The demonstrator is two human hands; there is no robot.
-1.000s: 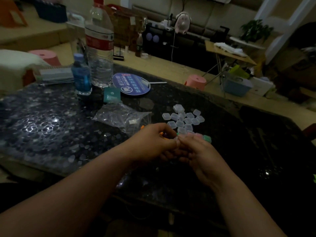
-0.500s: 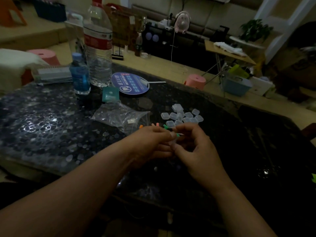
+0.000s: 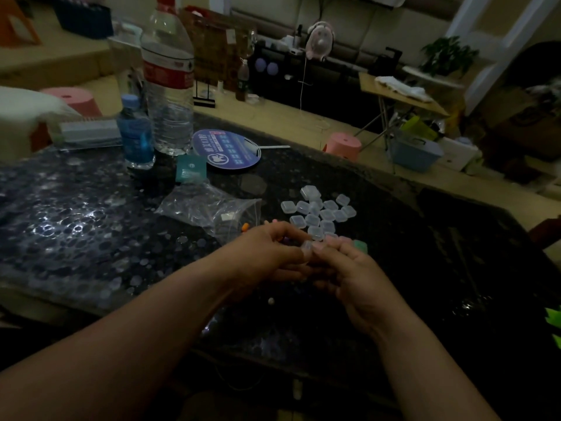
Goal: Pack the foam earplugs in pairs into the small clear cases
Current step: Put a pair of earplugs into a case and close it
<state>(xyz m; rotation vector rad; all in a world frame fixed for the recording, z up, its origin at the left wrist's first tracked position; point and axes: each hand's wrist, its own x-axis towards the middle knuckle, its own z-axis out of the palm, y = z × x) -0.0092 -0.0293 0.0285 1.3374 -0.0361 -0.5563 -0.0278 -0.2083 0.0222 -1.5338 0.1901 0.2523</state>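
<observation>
My left hand (image 3: 270, 253) and my right hand (image 3: 355, 278) meet over the dark table, fingertips together on one small clear case (image 3: 307, 248). Both hands pinch it between thumb and fingers. A cluster of several small clear cases (image 3: 318, 212) lies just beyond my hands. Coloured foam earplugs peek out around my fingers: an orange earplug (image 3: 244, 227) to the left, a purple one (image 3: 287, 239) under my left fingers. A green case (image 3: 360, 246) sits by my right fingers. Whether earplugs are inside the held case is hidden.
A clear plastic bag (image 3: 209, 208) lies left of my hands. Behind it stand a large water bottle (image 3: 168, 77), a small blue bottle (image 3: 135, 132), a teal packet (image 3: 190, 168) and a round blue fan (image 3: 226, 148). A tiny pale bit (image 3: 271, 300) lies on the table (image 3: 76, 226).
My right hand lowered and turned back over; both hands came together again on the small clear case. The loose earplugs seen beyond my fingers are mostly covered now.
</observation>
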